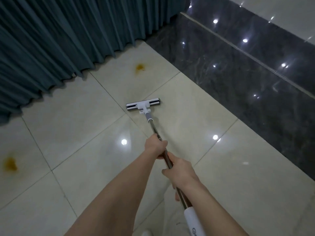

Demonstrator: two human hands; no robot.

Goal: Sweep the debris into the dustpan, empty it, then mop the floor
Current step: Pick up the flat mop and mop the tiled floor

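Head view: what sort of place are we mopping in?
Probably an indoor room, perhaps a home or lobby: glossy cream floor tiles, a floor-length teal curtain, and a dark polished stone band beside them.

Glossy tile floor (81,120); shiny metal mop pole (154,128), seemingly plastic head (143,105); pleated cloth curtain (59,40).

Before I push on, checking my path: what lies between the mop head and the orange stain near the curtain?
Head view: between mop head and orange stain lies only bare tile, crossed by one grout line.
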